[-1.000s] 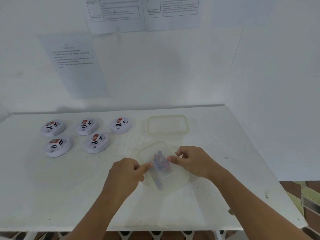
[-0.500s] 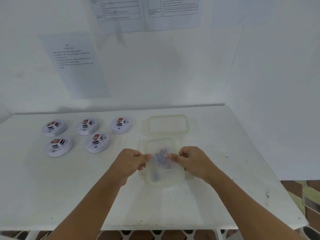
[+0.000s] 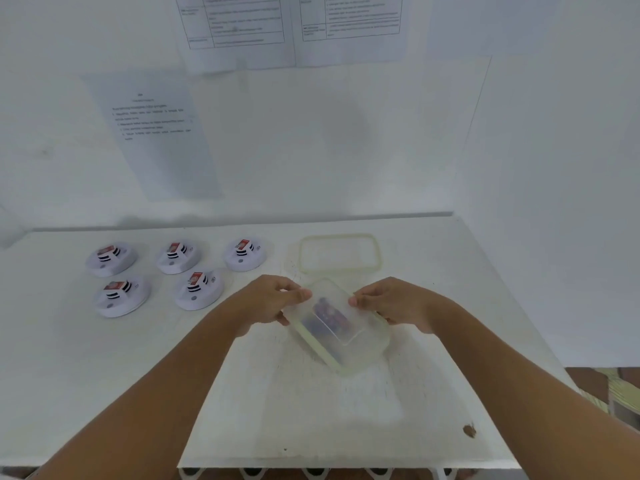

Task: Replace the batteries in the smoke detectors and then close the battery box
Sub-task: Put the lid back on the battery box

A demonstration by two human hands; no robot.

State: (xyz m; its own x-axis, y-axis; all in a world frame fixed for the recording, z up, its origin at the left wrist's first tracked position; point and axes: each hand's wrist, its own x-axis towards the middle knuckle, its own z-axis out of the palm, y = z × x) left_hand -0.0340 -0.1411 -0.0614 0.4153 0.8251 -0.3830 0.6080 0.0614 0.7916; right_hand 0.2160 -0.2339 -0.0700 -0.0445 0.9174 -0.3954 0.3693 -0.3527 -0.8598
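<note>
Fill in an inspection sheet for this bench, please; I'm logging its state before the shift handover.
Surface: white table, scuffed, brown spot near the right front edge.
Job's things: five smoke detectors at left, batteries showing; clear battery box tilted, dark batteries inside; lid lying apart behind it.
Clutter: nothing seen.
Hands: left hand and right hand grip the box's opposite ends.
Cables: nothing seen.
Surroundings: white walls, printed sheets taped up; text unreadable.
</note>
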